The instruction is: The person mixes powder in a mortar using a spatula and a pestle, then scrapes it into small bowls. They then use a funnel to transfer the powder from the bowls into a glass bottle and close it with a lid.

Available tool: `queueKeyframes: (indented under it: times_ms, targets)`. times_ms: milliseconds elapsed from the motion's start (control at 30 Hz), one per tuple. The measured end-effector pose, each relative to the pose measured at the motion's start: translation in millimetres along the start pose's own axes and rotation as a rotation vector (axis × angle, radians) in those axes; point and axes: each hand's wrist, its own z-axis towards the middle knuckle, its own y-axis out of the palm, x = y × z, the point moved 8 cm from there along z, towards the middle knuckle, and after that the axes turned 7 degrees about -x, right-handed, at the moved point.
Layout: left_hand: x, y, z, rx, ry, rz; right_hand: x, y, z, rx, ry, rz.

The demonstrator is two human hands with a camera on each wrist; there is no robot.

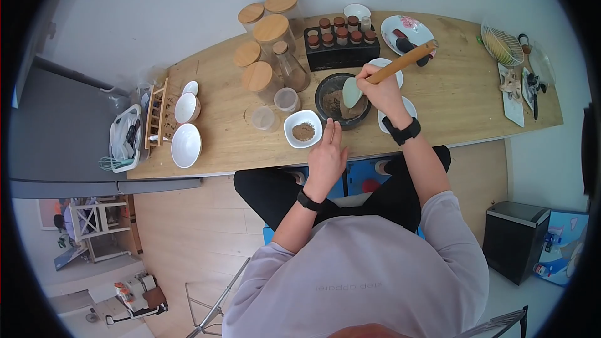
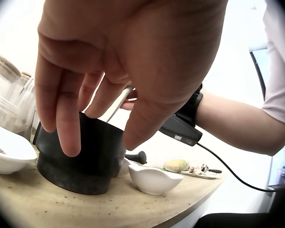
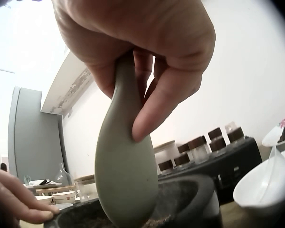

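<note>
My right hand (image 1: 383,95) grips the wooden handle (image 1: 407,61) of a spoon with a pale green head (image 3: 126,166). The head dips into a dark stone mortar (image 2: 99,159) with brown ground powder (image 1: 333,103) inside. At the mortar's near left rim, the fingertips of my left hand (image 1: 327,161) rest with fingers extended and nothing held. Just left of them stands a white square bowl (image 1: 289,126) with a small heap of brown powder (image 1: 303,131). In the right wrist view, the spoon's lower tip is partly hidden by the mortar rim.
Two lidless clear jars (image 1: 287,99) and several wooden-lidded jars (image 1: 260,78) stand left of the mortar. Behind it is a black spice rack (image 1: 341,57). White dishes (image 1: 407,107) lie close on the right, under my right forearm. White bowls (image 1: 186,146) line the left.
</note>
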Motion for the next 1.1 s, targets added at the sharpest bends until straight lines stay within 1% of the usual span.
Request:
queueKeyframes:
  times_ms: [67,167,200,300,333,433,467,567,667,733,800,900,933,1067,1100]
  targets:
    - [-0.4,-1.7,0.2,0.013,0.006,0.005,-30.8,-11.2,-3.2,0.033,-0.149,-0.118]
    - [-1.6,-1.3,0.6,0.006,0.000,-0.005,-36.3,-1.7,-13.4,0.043,-0.292,-0.403]
    - [-1.7,-1.6,1.0,0.011,0.001,-0.006,-22.9,8.2,-16.4,0.015,-0.254,-0.427]
    - [-1.0,-2.2,2.0,0.015,-0.002,-0.011,2.9,20.0,-17.8,0.034,-0.160,-0.090]
    - [-0.6,-2.5,2.0,0.007,-0.011,-0.012,16.9,22.1,-15.4,0.007,-0.051,0.038]
    - [-3.4,-1.5,-1.2,-0.013,-0.019,-0.012,12.3,25.4,-10.1,-0.002,-0.006,0.243]
    - [-2.8,-1.2,-0.2,-0.010,-0.015,-0.015,4.4,24.8,-9.7,0.003,-0.022,0.221]
    - [-3.0,0.0,0.2,0.005,0.000,-0.021,12.2,37.6,-11.6,-0.024,0.097,0.354]
    - [-2.8,-1.5,-0.9,0.005,-0.013,-0.033,40.4,38.6,-15.0,0.027,0.146,0.369]
    - [-2.3,-2.3,-0.7,-0.015,-0.029,-0.033,49.6,31.9,-12.6,-0.006,0.183,0.316]
    - [-1.7,-2.3,0.3,-0.033,-0.029,-0.024,37.3,25.5,-10.7,-0.010,0.186,0.231]
    - [-2.0,-1.1,0.3,-0.039,-0.016,-0.012,7.3,27.0,-8.9,0.023,0.136,0.347]
    - [-2.8,-0.2,0.0,-0.029,-0.009,-0.013,4.1,30.7,-7.9,0.027,0.136,0.395]
    - [-2.4,-0.7,-0.1,-0.046,-0.038,-0.006,24.9,44.8,-4.7,0.028,0.106,0.201]
    - [-2.3,-1.0,-0.1,-0.036,-0.032,-0.014,34.4,41.1,-5.1,0.020,0.151,0.227]
